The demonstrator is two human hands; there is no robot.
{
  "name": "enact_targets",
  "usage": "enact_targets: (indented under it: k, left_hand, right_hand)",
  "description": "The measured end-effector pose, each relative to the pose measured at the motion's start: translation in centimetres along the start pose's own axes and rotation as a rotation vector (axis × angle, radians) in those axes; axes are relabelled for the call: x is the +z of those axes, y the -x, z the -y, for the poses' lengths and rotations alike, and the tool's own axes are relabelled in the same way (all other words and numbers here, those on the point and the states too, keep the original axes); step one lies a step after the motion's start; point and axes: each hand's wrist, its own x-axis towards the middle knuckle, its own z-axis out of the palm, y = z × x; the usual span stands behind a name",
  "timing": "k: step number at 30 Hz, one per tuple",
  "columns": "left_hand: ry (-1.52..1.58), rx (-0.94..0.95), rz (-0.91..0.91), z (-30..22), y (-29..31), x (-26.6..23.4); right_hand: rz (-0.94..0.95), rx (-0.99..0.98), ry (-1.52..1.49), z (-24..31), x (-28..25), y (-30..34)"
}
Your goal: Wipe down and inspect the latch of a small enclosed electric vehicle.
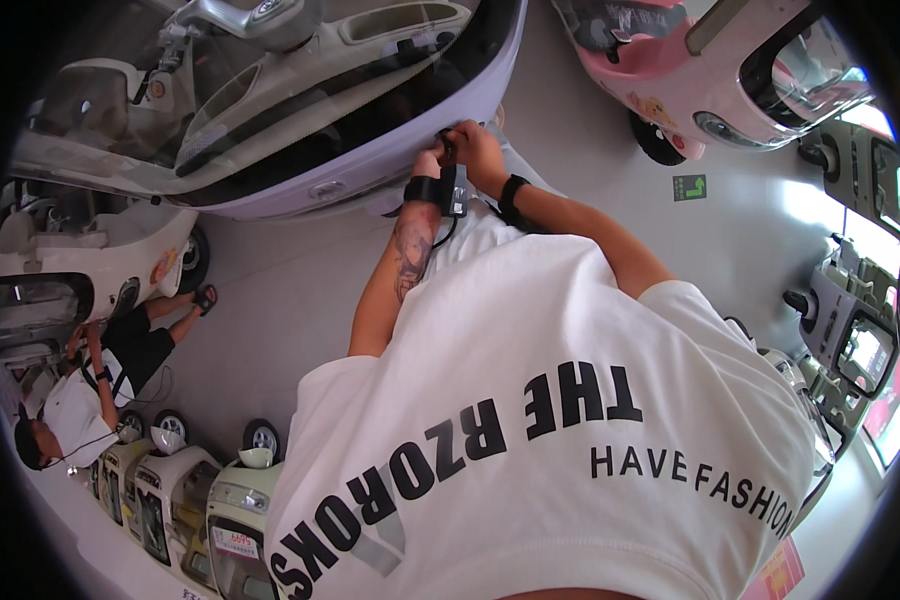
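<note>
Close together in front of my body, my two hands meet at the front edge of a pale lilac small vehicle [370,165]. Fingers of my right hand [478,155] are closed around a small black object [447,142], too small to name. Against that same object, my left hand [431,158] is also closed, its fingers partly hidden. Black bands wrap both wrists, and a small dark box [457,192] with a cable sits beside the left one. Whether the black object touches the vehicle's body cannot be told.
A pink vehicle [660,70] stands at the far right, and a cream one [120,250] at the left. A person in a white top [80,405] is beside the cream one. Several small vehicles line the lower left and right. A green floor sign [689,188] marks the grey floor.
</note>
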Motion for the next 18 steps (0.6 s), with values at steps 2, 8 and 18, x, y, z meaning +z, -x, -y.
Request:
enact_targets:
  k: [2, 8, 18]
  left_hand:
    - [0.020, -0.004, 0.024, -0.2, -0.2, 0.0]
    - [-0.074, -0.106, -0.023, -1.1, 2.5, -0.4]
    - [-0.081, -0.237, 0.028, -1.5, 4.1, -1.2]
  right_hand:
    - [-0.008, 0.006, 0.017, 0.1, 0.2, 0.0]
    - [0.074, -0.012, -0.022, -0.6, -1.2, -0.5]
    - [0.462, 0.564, -0.435, 1.3, -4.1, 0.3]
